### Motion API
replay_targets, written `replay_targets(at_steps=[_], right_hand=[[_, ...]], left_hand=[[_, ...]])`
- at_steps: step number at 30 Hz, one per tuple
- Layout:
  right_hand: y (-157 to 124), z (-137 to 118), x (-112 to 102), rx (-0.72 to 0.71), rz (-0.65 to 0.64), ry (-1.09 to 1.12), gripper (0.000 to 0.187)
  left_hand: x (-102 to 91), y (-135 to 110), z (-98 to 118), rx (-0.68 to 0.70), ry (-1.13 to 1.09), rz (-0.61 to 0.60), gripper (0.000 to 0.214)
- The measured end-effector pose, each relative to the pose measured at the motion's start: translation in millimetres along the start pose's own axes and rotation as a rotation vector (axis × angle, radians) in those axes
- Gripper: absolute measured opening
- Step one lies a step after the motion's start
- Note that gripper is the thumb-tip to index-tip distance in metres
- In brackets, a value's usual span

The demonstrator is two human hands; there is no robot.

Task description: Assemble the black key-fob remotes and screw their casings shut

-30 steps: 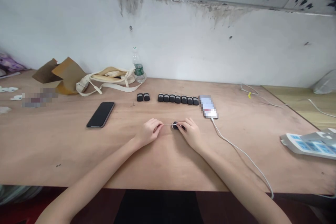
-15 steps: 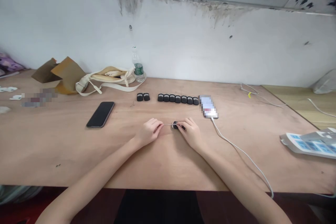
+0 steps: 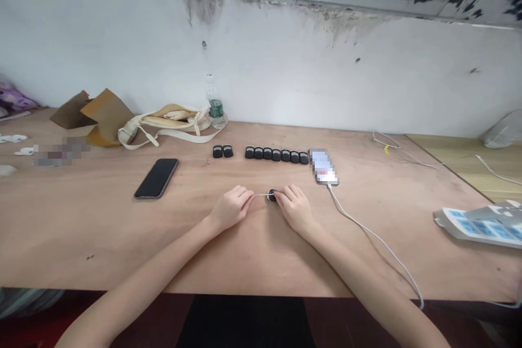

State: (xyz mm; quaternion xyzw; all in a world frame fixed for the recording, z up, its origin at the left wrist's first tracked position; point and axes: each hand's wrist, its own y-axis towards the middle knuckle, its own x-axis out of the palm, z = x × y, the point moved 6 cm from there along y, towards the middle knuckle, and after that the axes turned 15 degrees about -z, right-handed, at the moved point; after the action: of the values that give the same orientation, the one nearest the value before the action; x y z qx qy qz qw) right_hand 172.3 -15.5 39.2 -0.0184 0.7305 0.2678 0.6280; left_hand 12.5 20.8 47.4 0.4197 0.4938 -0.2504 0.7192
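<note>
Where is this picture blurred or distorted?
Head view: pixelated patches hide something at the table's left and the device beside the black pieces; the wide lens bows the table edge; light is soft; left hand and right hand look sharp.

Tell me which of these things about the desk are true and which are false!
1. The right hand holds a small black piece. True.
2. The black phone lies to the right of both hands. False: it lies to their left.
3. The left hand pinches a thin wire that reaches the small black piece. True.
4. The bottle lies on its side. False: it stands upright beside the bag.
</note>
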Motion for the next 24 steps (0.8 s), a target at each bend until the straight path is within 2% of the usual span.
replay_targets(at_steps=[4,9,19,24], right_hand=[[0.8,-10.2,-3.1,-0.052,-0.022,-0.135,0.028],[1.6,-12.7,-2.9,-0.026,-0.023,-0.225,0.03],[0.5,-3.5,-9.3,0.018,0.064,0.01,0.022],[2.2,-8.4,-10.4,-0.022,0.06,0.087,0.022]], left_hand=[[-0.8,0.0,7.0,0.014,0.089,0.013,0.024],[-0.9,1.0,18.5,0.011,0.18,0.027,0.028],[-6.2,0.7,15.4,-0.006,0.112,0.059,0.028],[-4.2,1.0,17.6,0.0,0.125,0.059,0.028]])
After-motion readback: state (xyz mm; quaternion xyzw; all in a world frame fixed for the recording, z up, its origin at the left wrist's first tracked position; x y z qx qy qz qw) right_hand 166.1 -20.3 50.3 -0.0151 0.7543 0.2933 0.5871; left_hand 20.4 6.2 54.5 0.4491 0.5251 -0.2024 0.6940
